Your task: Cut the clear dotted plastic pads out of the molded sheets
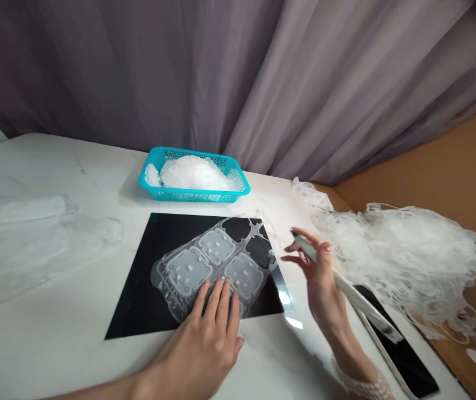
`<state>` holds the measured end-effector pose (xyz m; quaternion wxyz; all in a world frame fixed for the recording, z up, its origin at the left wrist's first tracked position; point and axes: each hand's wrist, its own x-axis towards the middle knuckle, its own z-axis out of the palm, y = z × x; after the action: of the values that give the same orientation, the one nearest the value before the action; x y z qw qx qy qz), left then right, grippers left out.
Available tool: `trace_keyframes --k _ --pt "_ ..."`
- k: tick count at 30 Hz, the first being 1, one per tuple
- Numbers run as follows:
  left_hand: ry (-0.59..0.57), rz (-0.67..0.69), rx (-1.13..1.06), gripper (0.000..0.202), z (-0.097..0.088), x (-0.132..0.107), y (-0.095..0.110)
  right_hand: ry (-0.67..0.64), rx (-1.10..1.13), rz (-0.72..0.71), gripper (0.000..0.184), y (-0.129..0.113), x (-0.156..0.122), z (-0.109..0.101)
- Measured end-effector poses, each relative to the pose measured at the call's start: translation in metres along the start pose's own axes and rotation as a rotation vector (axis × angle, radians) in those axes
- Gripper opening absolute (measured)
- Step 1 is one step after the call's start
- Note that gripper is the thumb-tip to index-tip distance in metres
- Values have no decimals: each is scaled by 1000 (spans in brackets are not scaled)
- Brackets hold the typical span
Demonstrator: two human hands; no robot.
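Observation:
On a black mat [138, 294] lies a clear plastic sheet [225, 261] with rounded-square moulded pieces in it. Two cells toward its far right end are cut-out holes with the black showing through. My left hand [210, 328] rests flat on the near part of the sheet, fingers stretched out, hiding some of it. Raised to the right of the mat, my right hand [319, 278] is closed around a long, slim whitish tool [358, 294] with a dark tip. The tool's exact kind is unclear. Its tip points left, apart from the sheet.
A blue basket [196, 196] at the back holds a heap of whitish pieces [196, 173]. To the right is a big pile of clear plastic offcuts [412, 250]. Near my right wrist lies a black flat device [412, 361]. Clear plastic [25, 239] spreads at left; a grey curtain [138, 72] hangs behind.

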<state>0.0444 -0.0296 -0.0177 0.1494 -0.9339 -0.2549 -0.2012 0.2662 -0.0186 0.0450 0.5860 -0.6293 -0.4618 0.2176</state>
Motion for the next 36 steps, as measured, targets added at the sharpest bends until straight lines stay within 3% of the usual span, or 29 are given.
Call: trace_keyframes --k 5,10,14,23,30,34,36 --pt "46 -23 40 43 -6 1 3 -275 -117 129 42 -12 -35 25" --pt "-25 -18 32 50 -8 1 1 -488 -193 153 25 -7 -53 19" --pt "-43 5 38 52 -6 -2 0 -533 -334 -50 18 -3 -60 16" --pt "-93 17 25 54 -4 -5 0 -521 -456 -476 13 -1 -61 33" --pt "-111 30 31 59 -4 -7 0 -571 -550 -606 21 -1 -70 16" --pt "-122 39 24 54 -5 -5 1 -582 -574 -807 26 10 -65 18" --pt "-128 1 22 52 -5 -4 3 -590 -615 -826 27 15 -59 21"
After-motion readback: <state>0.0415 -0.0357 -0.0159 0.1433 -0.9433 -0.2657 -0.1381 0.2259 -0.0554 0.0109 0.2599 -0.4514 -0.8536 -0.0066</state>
